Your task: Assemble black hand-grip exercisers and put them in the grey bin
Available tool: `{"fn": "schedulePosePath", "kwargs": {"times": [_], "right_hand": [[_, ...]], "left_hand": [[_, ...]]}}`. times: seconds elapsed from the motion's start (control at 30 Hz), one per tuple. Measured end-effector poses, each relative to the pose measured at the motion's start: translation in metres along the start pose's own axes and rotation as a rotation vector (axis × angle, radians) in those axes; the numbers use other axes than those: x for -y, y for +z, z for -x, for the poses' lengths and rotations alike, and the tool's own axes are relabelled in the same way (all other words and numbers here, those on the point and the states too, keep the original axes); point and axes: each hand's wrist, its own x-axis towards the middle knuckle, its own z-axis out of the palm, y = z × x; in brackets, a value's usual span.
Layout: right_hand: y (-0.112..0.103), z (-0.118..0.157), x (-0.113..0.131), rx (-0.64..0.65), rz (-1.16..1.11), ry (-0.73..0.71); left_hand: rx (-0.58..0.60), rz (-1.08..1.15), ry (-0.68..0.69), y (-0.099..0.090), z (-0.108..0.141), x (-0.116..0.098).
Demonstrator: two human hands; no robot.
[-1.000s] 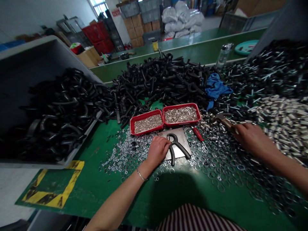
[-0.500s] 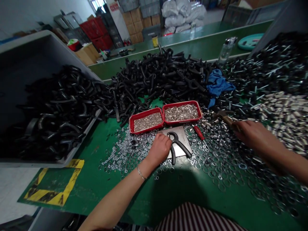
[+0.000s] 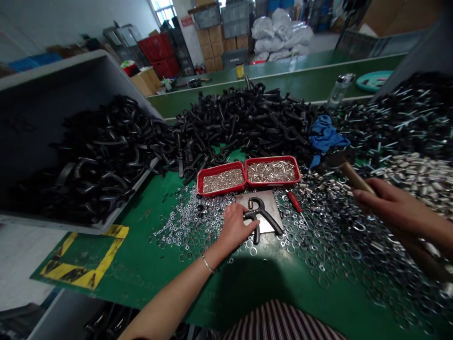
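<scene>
My left hand [image 3: 234, 224] grips a black hand grip strengthener [image 3: 269, 220] at its left side. The strengthener lies on a square metal plate [image 3: 275, 202], its two legs spread toward me. A small metal piece shows inside its curved top. At the right, my right hand [image 3: 386, 200] is wrapped round the wooden handle of a hammer [image 3: 356, 177], held above the loose metal parts. The hammer's dark head is blurred and points left. A red screwdriver [image 3: 294, 201] lies just right of the plate.
Behind the plate stand two red trays [image 3: 222, 192] of small metal pins. A heap of black handles [image 3: 244, 113] lies beyond, with a blue cloth [image 3: 324, 134] on its right. A tilted grey bin [image 3: 106, 226] stands left. Washers and rings [image 3: 318, 250] are scattered around the plate.
My left hand has shifted its hold on the strengthener, the thumb now reaching across the near leg. My right hand has moved with the hammer, now lifted and angled more steeply. The view has tilted slightly.
</scene>
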Motion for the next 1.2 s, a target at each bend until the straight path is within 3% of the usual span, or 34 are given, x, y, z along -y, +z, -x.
{"fn": "schedulePosePath", "kwargs": {"times": [0.1, 0.17, 0.3, 0.43, 0.5, 0.63, 0.77, 0.83, 0.9, 1.0, 1.07, 1.13, 1.2], "right_hand": [[0.026, 0.034, 0.025, 0.337, -0.271, 0.026], [0.049, 0.053, 0.039, 0.435, -0.205, -0.059], [0.077, 0.07, 0.068, 0.392, -0.02, -0.251], [0.084, 0.064, 0.088, 0.25, 0.1, -0.333], [0.088, 0.058, 0.091, 0.262, 0.207, -0.365], [0.094, 0.049, 0.09, 0.427, 0.228, -0.339], [0.097, 0.046, 0.088, 0.337, 0.235, -0.304], [0.101, 0.045, 0.082, 0.359, 0.251, -0.286], [0.104, 0.047, 0.073, 0.429, 0.139, -0.231], [0.11, 0.061, 0.059, 0.482, -0.231, -0.052], [0.117, 0.081, 0.052, 0.443, -0.49, 0.12], [0.126, 0.101, 0.048, 0.374, -0.696, 0.266], [0.134, 0.116, 0.048, 0.32, -0.833, 0.336]], "left_hand": [[0.109, 0.03, 0.023, -0.004, -0.011, 0.003], [0.157, 0.048, 0.045, -0.007, -0.016, 0.005], [0.169, 0.064, 0.087, -0.01, -0.016, 0.01], [0.185, 0.061, 0.088, -0.01, -0.014, 0.011], [0.201, 0.041, 0.078, -0.011, -0.015, 0.01], [0.224, -0.002, 0.061, -0.012, -0.019, 0.008], [0.224, 0.0, 0.078, -0.01, -0.018, 0.008], [0.222, -0.001, 0.066, -0.009, -0.016, 0.007], [0.224, 0.003, 0.072, -0.013, -0.014, 0.007], [0.198, 0.064, 0.181, -0.029, -0.026, 0.013], [0.078, 0.047, 0.22, -0.046, -0.048, 0.024], [-0.05, -0.108, 0.153, -0.064, -0.078, 0.039], [-0.049, -0.312, 0.043, -0.078, -0.107, 0.056]]}}
